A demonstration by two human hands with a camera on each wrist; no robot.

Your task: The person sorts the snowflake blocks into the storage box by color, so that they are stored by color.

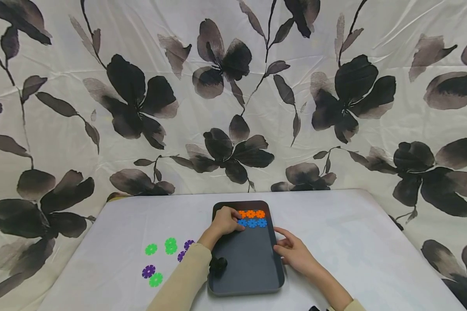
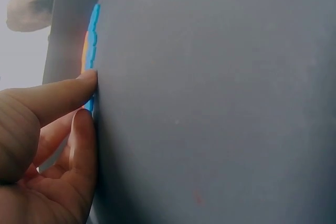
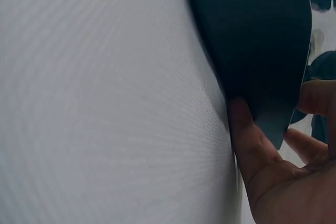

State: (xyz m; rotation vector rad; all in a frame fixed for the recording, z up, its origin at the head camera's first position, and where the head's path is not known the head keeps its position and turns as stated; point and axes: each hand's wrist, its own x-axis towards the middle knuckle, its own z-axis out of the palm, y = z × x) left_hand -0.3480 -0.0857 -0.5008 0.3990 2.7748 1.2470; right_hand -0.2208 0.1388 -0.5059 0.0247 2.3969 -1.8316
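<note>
At the upper left of the dark grey tray [image 1: 249,263], my left hand [image 1: 225,221] pinches a blue flower-shaped disc, partly hidden by the fingers, at the left end of a row of blue discs [image 1: 253,223]. In the left wrist view, thumb and fingertip of the left hand [image 2: 58,135] meet at the edge of the blue discs [image 2: 92,40]. Orange flower-shaped discs [image 1: 251,214] form a row just behind the blue ones. My right hand [image 1: 295,252] rests its fingertips along the tray's right outer wall, fingers loosely spread; the right wrist view shows them against the wall [image 3: 252,40].
Left of the tray, green discs [image 1: 151,249] and purple discs [image 1: 148,271] lie scattered on the white table [image 1: 113,259]. Some purple ones sit beside the left forearm. A floral cloth [image 1: 218,108] hangs behind the table's far edge.
</note>
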